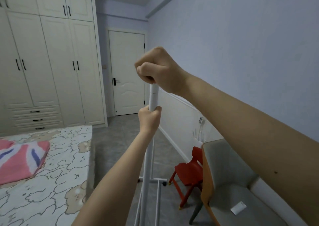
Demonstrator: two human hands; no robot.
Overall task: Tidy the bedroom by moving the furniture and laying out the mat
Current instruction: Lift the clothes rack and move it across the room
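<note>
From the head view, one white rack pole (153,96) stands upright, its long axis vertical, rising from a wheeled base (156,180) on the grey floor (120,136) between the bed's right edge and the wall. Two hands hold it: the right hand (158,70) fisted over its top end, the left hand (149,118) wrapped round it just below. One red chair (188,172) (small) stands beside one grey chair (224,170); one pink blanket (20,161) lies on the bed (60,182).

The rack pole (153,98) stands at centre, the right hand (156,68) gripping its top, the left hand (149,119) just below. Bed (57,174) lies at eight o'clock, wardrobe (50,61) at ten, door (128,72) at twelve behind the pole, small chair (189,172) and padded chair (229,182) at four.
</note>
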